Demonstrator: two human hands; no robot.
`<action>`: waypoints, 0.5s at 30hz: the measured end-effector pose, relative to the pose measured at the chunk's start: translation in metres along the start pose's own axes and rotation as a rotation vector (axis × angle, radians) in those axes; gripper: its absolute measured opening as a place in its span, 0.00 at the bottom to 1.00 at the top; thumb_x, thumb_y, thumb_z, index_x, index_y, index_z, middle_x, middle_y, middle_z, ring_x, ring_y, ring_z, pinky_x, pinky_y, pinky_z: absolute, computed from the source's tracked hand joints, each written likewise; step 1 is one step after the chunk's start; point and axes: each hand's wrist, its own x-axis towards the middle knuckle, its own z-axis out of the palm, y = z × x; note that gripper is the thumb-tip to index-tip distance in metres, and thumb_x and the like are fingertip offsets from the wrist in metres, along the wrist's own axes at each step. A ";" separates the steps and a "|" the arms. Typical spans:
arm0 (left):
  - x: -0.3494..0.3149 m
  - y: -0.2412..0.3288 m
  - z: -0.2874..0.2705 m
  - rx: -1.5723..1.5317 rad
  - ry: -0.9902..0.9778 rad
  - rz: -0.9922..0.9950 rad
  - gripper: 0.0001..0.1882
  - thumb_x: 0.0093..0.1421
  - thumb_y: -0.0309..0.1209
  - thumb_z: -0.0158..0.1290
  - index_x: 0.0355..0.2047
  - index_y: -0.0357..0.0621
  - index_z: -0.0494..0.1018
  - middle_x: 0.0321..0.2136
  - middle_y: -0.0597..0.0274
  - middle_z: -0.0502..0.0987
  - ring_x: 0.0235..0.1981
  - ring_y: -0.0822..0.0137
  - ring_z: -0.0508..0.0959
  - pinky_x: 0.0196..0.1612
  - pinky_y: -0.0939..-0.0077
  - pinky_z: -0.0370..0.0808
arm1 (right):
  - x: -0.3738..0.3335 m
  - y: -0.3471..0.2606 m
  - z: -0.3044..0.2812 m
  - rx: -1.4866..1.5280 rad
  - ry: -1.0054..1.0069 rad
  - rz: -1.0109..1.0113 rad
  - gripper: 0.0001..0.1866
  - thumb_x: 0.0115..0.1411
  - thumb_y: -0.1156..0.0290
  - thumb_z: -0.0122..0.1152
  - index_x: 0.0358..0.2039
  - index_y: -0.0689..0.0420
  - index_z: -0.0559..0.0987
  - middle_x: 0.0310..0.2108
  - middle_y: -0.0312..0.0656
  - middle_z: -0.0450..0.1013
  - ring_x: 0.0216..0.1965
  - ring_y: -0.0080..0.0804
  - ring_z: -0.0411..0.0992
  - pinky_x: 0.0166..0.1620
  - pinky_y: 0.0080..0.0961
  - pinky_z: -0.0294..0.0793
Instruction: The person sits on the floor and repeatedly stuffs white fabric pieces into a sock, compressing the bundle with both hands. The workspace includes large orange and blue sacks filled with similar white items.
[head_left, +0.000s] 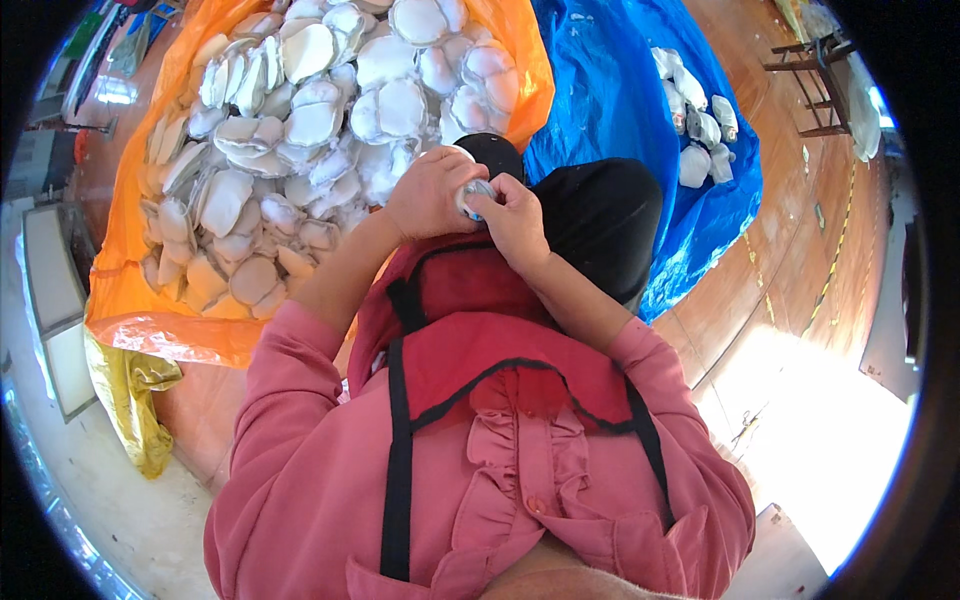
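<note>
Small whitish bundle [474, 192] sits between both hands, above the lap. Left hand [430, 192] has its fingers curled round it; right hand [514, 222] clamps its right side with thumb and fingers. Neither is nearer; long axis unclear. Left: soft-looking white pads [310, 125], rounded, layered, heaped on crinkled orange plastic [118, 285]. Right: lumpy white bundles [704, 130] on glossy, creased blue plastic [592, 90].

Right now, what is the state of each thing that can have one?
Left hand: wrapped around white piece
Right hand: pinching white piece
White piece: held by both hands
Pads: loose, heaped
Orange plastic: spread open, pads inside
Blue plastic: spread open, wrinkled
Small bundles: lying on blue plastic
Yellow bag: crumpled
</note>
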 end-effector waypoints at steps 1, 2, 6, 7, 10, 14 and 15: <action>0.000 -0.002 0.000 -0.011 -0.013 -0.001 0.31 0.36 0.42 0.70 0.43 0.47 0.75 0.42 0.59 0.77 0.49 0.55 0.75 0.55 0.61 0.70 | -0.001 -0.002 -0.001 -0.026 0.015 -0.015 0.14 0.49 0.66 0.69 0.22 0.61 0.74 0.18 0.42 0.69 0.21 0.28 0.66 0.27 0.29 0.68; -0.001 -0.003 0.000 -0.021 -0.026 -0.001 0.31 0.36 0.41 0.70 0.43 0.47 0.76 0.42 0.59 0.77 0.49 0.55 0.75 0.55 0.62 0.70 | -0.003 -0.001 -0.001 -0.045 0.016 -0.020 0.14 0.49 0.66 0.69 0.22 0.61 0.74 0.18 0.42 0.69 0.21 0.28 0.67 0.27 0.29 0.68; 0.002 0.001 -0.003 -0.059 -0.046 0.024 0.31 0.36 0.41 0.70 0.43 0.48 0.75 0.41 0.59 0.77 0.49 0.54 0.74 0.55 0.62 0.70 | -0.010 -0.006 -0.007 -0.039 -0.005 -0.010 0.13 0.52 0.68 0.69 0.23 0.60 0.73 0.19 0.36 0.68 0.23 0.21 0.64 0.27 0.24 0.66; 0.002 0.002 -0.003 -0.060 -0.034 0.048 0.30 0.37 0.41 0.70 0.42 0.48 0.75 0.41 0.59 0.77 0.49 0.54 0.74 0.55 0.62 0.70 | -0.012 -0.007 -0.009 -0.014 -0.020 0.006 0.12 0.53 0.69 0.68 0.23 0.60 0.73 0.19 0.32 0.68 0.24 0.17 0.63 0.27 0.21 0.65; 0.004 0.013 -0.006 -0.042 -0.041 0.053 0.28 0.38 0.40 0.69 0.41 0.48 0.75 0.41 0.59 0.76 0.49 0.54 0.74 0.55 0.61 0.69 | -0.015 -0.002 -0.013 0.073 -0.042 0.048 0.11 0.53 0.70 0.68 0.22 0.59 0.74 0.20 0.31 0.68 0.24 0.16 0.63 0.28 0.20 0.65; 0.002 0.019 -0.013 -0.003 -0.016 0.084 0.26 0.40 0.40 0.67 0.40 0.47 0.74 0.41 0.59 0.75 0.48 0.52 0.74 0.55 0.59 0.70 | -0.011 -0.011 -0.018 0.121 -0.121 0.139 0.09 0.54 0.71 0.66 0.22 0.58 0.74 0.21 0.29 0.67 0.24 0.16 0.63 0.28 0.19 0.64; 0.000 0.017 -0.011 -0.003 -0.002 0.077 0.27 0.40 0.40 0.67 0.41 0.47 0.73 0.41 0.58 0.75 0.49 0.52 0.73 0.55 0.59 0.69 | -0.006 -0.017 -0.016 0.127 -0.131 0.154 0.09 0.54 0.71 0.65 0.23 0.58 0.75 0.21 0.29 0.68 0.24 0.16 0.63 0.28 0.19 0.64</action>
